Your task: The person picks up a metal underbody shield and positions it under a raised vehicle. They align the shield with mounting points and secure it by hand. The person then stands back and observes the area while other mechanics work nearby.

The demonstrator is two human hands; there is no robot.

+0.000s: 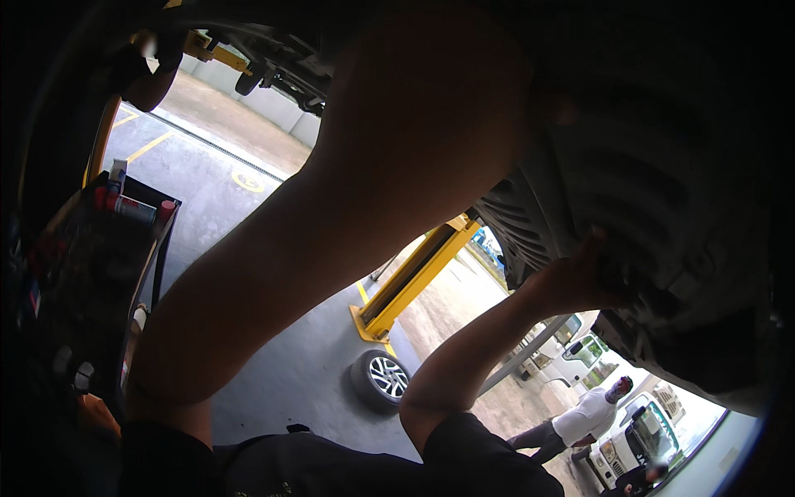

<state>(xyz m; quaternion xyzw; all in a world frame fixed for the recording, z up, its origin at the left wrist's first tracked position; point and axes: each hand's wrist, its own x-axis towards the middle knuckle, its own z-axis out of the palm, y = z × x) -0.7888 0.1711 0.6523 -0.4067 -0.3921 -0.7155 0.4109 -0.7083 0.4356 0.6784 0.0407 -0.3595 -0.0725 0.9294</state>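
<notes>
- The person's left arm (281,248), bare and smooth below a dark sleeve, is slanting across the centre, and its left hand (489,108) is sinking into shadow beside the vehicle's underside; whether the fingers are spread or gripping, one cannot tell.
- The right hand (584,277) is touching or nearly touching a dark part under the vehicle; its thumb is pointing up, while shadow is hiding the other fingers, so one cannot tell what they are holding.
- The dark wheel-well lining (517,219), curved and deeply ribbed, is hanging overhead and to the right, between and beyond the two hands.
- On the left, a dark tool trolley (157,248) with straight raised edges is holding a cylindrical can (132,207), a red cap (167,209) and a small upright carton (118,171); shadow is obscuring its lower contents.
- A wheel (387,377) with black rubber and a spoked, bright metal rim is resting on the smooth grey floor (290,381), open room lying around it.
- A yellow metal lift post (422,277) is standing near the wheel on a flat base plate.
- Farther off, another raised vehicle (290,62) is showing its underside, a pale wall running behind.
- Outside, a person in a white shirt (584,422) is standing near a white truck (642,435).
</notes>
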